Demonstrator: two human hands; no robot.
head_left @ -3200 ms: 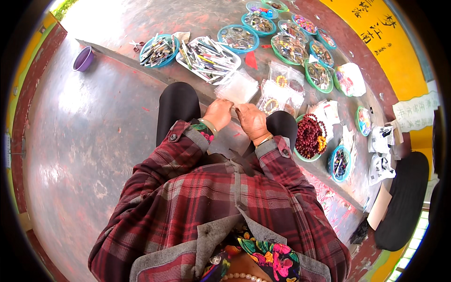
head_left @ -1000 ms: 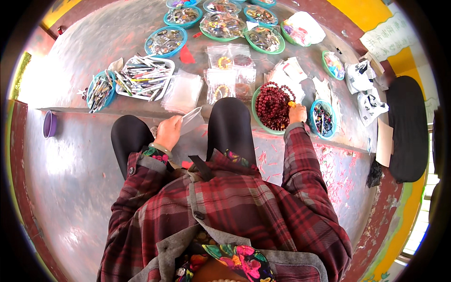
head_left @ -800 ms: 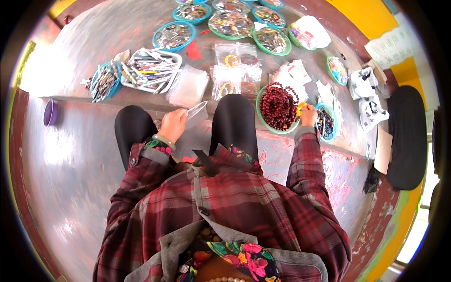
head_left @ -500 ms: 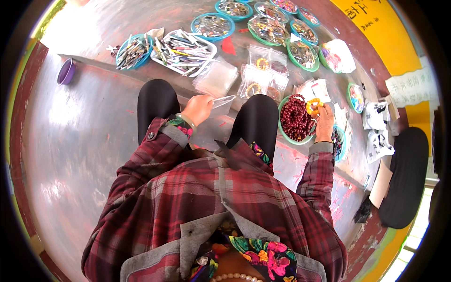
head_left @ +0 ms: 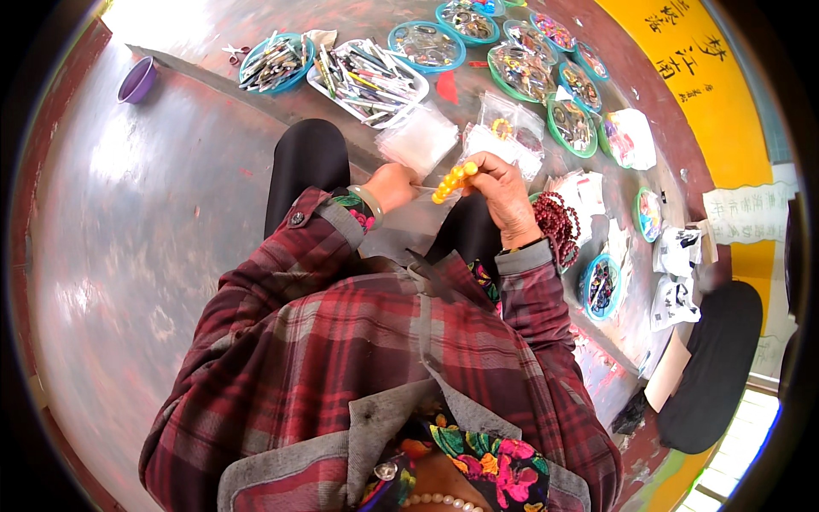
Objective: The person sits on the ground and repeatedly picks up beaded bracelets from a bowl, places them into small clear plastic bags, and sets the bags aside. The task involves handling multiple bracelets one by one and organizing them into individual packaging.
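Note:
My right hand [head_left: 505, 198] pinches a yellow beaded bracelet [head_left: 453, 182] between thumb and fingers, above my right knee. Close by on the left, my left hand [head_left: 391, 187] is closed on the edge of a clear plastic bag [head_left: 424, 194], most of which is hard to see. The bracelet hangs beside the bag; whether they touch I cannot tell. Partly behind my right wrist is a green bowl heaped with dark red bead bracelets [head_left: 558, 224]. Just beyond my hands lie a stack of clear bags [head_left: 418, 141] and several bagged bracelets [head_left: 505, 130].
Farther off stand a white tray of pens [head_left: 367, 83], a blue basket of pens [head_left: 277, 63] with scissors [head_left: 235, 55] alongside, and several baskets of small packets [head_left: 426, 47]. A blue bowl [head_left: 601, 288] sits at the right; a purple bowl [head_left: 137, 80] is far left.
My right hand has carried the yellow bracelet from the red-bead bowl leftward to the bag in my left hand. The view has shifted slightly.

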